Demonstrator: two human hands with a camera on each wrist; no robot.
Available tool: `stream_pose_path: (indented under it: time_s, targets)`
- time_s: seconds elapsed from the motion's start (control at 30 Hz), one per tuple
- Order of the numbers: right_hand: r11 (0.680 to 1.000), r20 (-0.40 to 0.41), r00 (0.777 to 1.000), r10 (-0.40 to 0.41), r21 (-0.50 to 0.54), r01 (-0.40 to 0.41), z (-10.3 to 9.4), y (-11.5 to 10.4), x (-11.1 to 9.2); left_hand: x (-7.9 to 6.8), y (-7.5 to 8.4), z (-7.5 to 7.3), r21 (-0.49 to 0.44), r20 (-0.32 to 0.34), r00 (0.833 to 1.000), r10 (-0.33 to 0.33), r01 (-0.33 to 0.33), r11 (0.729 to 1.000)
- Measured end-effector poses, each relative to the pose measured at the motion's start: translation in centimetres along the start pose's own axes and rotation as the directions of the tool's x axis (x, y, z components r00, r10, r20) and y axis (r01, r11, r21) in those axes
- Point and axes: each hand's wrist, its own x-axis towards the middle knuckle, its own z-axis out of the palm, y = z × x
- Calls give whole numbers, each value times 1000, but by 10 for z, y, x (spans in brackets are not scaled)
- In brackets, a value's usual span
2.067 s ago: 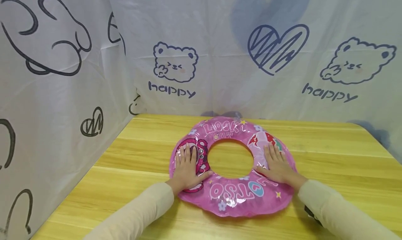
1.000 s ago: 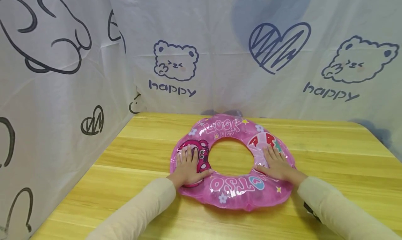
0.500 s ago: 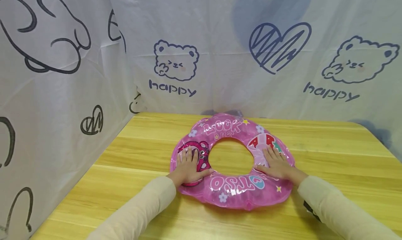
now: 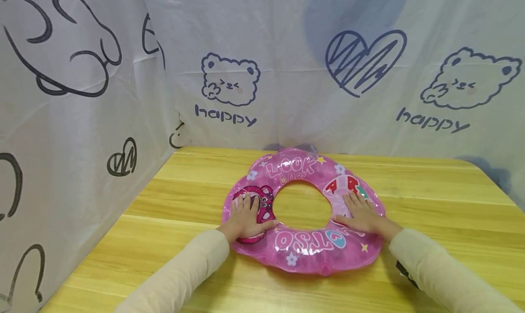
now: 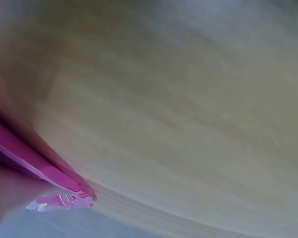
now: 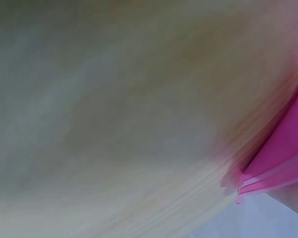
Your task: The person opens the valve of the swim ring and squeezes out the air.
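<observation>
A pink inflatable swim ring (image 4: 303, 260) lies flat on the wooden table, printed with a bear, a strawberry, flowers and lettering. On its left side rests my left hand (image 4: 246, 217), fingers straight and spread over the bear print, thumb toward the centre hole. My right hand (image 4: 361, 217) lies with straight fingers on the right side, just below the strawberry print. In the left wrist view, the ring's pink edge (image 5: 35, 163) shows at lower left beside part of the hand. The right wrist view has the pink edge (image 6: 283, 144) at lower right.
The yellow wood-grain table (image 4: 172, 194) extends around the ring. Behind it hangs a white cloth (image 4: 291, 103) with bear and heart drawings, and another cloth (image 4: 82, 135) hangs along the left side. A dark object (image 4: 406, 275) shows by the right sleeve.
Since the earliest frame, the ring's near edge has shifted slightly away from me and its outline looks more puckered. Both hands stay in nearly the same places on it.
</observation>
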Motion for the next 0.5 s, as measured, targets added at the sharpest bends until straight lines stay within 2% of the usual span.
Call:
stream_pose_path:
  time_s: [0.27,0.5]
  targets:
    - [999,-20,1000,-12,37,12,-1,4,-4,-1,0,-1,-14,-7,1000,9,-9,1000]
    - [997,-139,987,-83,-19,81,-3,2,-7,-5,-2,-1,-58,-81,997,19,-24,998]
